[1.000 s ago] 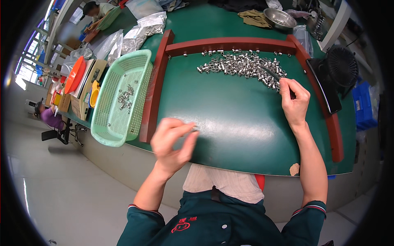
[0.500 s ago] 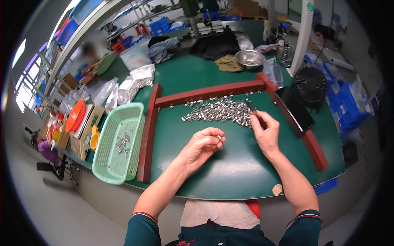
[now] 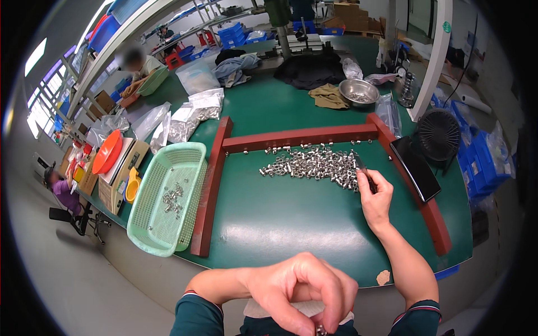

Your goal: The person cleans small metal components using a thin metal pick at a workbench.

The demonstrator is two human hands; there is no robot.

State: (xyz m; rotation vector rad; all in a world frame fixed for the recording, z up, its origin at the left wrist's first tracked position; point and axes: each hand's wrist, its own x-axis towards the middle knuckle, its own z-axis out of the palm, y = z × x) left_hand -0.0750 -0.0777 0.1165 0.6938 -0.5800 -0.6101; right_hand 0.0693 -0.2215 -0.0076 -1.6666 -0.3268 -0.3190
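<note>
Near the lower edge, close to the camera, my left hand (image 3: pixel 302 285) pinches a small shiny metal ring (image 3: pixel 320 331) between thumb and forefinger. Most of the ring is hidden by the fingertips. My right hand (image 3: pixel 376 200) is closed round a slim dark tool (image 3: pixel 363 168) with a narrow tip; its exact kind is unclear. That tip lies at the right end of a loose pile of small metal rings (image 3: pixel 314 163) on the green table (image 3: pixel 280 229). To the left stands a light green plastic basket (image 3: pixel 147 224) with several small metal pieces (image 3: pixel 172 200) in it.
Dark red bars (image 3: pixel 302 137) frame the pile on three sides. A black phone (image 3: pixel 416 171) rests on the right bar beside a black fan (image 3: pixel 439 134). A metal bowl (image 3: pixel 358 92), plastic bags (image 3: pixel 193 115) and an orange tray (image 3: pixel 107 153) lie farther out. Another person (image 3: pixel 147 66) sits at the far left.
My left hand has come back from over the table toward the camera, the small ring still pinched. My right hand stays by the pile's right end with its tool. The view has shifted slightly.
</note>
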